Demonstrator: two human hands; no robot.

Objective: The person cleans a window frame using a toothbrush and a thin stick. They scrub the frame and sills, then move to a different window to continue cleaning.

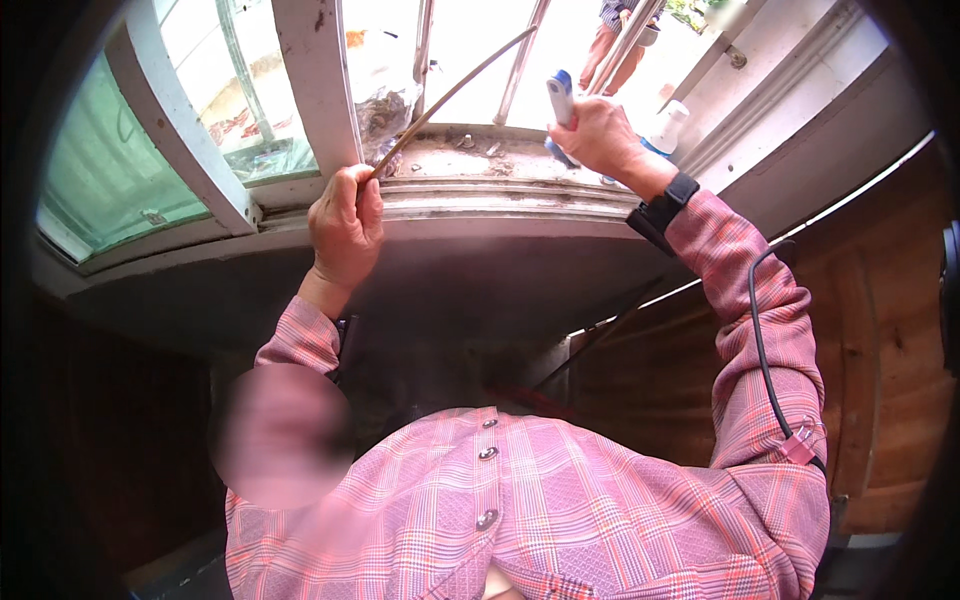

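My left hand [346, 225] is closed around the lower end of a thin brown stick [455, 90] at the window frame. The stick slants up and to the right, across the window opening. In my right hand [602, 138] is a white-and-blue handle [561, 97], gripped above the dirty window sill [460, 160]. A bit of blue shows below those fingers, but the tool's working end is mostly hidden, so its kind is unclear. Just right of that hand stands a white container with a blue lower edge [668, 126].
Metal bars [520, 65] cross the opening, with a crumpled clear plastic bag [385, 110] beside the frame. Debris lies along the sill and its sliding tracks [450, 200]. Greenish glass panes [115, 165] are at left, wooden panels [850, 350] at right. Outside stands another person [612, 55].
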